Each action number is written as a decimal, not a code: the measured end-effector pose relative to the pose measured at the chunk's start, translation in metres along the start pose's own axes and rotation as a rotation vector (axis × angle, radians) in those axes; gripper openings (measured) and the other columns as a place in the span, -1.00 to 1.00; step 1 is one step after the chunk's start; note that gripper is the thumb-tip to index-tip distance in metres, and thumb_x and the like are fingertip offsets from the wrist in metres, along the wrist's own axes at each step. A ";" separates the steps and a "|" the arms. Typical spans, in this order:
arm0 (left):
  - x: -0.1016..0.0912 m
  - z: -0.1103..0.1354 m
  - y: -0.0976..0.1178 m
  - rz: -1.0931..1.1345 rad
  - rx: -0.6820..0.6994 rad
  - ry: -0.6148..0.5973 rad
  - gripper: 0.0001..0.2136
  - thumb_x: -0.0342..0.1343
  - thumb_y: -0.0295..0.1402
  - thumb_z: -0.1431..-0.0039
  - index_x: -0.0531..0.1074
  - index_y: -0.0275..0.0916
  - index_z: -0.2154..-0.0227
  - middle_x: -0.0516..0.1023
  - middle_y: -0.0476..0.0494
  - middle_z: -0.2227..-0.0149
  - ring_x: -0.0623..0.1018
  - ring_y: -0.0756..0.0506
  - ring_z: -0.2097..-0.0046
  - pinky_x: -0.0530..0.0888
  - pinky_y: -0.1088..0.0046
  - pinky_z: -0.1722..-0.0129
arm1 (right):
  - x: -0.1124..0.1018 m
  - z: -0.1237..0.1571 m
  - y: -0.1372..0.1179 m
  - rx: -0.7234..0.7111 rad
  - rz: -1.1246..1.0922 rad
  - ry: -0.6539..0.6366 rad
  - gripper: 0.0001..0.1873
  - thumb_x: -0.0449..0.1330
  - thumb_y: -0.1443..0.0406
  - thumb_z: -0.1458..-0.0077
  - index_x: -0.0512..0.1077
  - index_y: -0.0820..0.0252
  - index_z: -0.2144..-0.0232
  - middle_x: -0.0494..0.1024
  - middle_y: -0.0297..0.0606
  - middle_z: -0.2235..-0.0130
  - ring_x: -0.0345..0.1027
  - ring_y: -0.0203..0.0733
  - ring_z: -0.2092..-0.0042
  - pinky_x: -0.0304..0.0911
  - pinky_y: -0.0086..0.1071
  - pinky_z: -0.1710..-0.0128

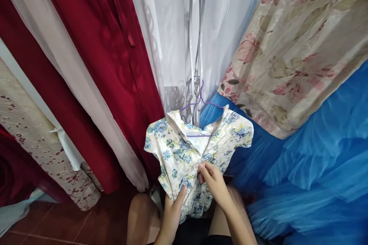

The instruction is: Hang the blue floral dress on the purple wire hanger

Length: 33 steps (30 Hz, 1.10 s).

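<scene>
A short-sleeved white blouse (pixel 184 149) with blue and yellow flowers hangs on a thin purple hanger (pixel 201 100) in front of me. My left hand (pixel 174 206) grips the lower left part of the blouse, thumb on the front and the other fingers hidden behind the cloth. At the front opening, just below the V-neck, my right hand (pixel 211 178) pinches the edge of the cloth between thumb and fingers. Whether a button or other fastener lies in that pinch is too small to tell.
Long red fabric (pixel 115 65) and pale pink fabric (pixel 77 72) hang at left. White fabric with ribbons (pixel 169 26) hangs behind the hanger. Floral cloth (pixel 287 57) and ruffled blue tulle (pixel 310 176) fill the right. Dark red floor tiles (pixel 66 222) show below.
</scene>
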<state>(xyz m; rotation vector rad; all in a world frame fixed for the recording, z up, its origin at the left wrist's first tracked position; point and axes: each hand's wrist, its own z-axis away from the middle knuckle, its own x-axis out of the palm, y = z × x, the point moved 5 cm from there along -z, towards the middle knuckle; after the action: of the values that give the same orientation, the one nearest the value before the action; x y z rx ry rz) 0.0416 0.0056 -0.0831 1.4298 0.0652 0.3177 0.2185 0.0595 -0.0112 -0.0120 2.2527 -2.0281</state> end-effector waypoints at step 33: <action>0.099 -0.068 0.221 -0.617 0.945 -0.287 -0.63 -0.08 -0.36 -0.40 0.23 -0.14 -0.23 0.51 -0.06 0.32 0.52 -0.07 0.28 0.44 0.37 0.17 | -0.042 -0.086 -0.168 -0.161 -0.200 -0.014 -0.73 0.20 0.16 -0.07 0.48 0.25 0.51 0.24 -0.48 0.76 -0.01 -0.39 0.68 -0.16 -0.43 0.61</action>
<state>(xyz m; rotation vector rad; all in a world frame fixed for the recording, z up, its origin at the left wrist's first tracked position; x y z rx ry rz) 0.0813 0.1201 0.1372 2.2715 0.4583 -0.5048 0.2415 0.1305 0.1673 -0.2747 2.4891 -1.9196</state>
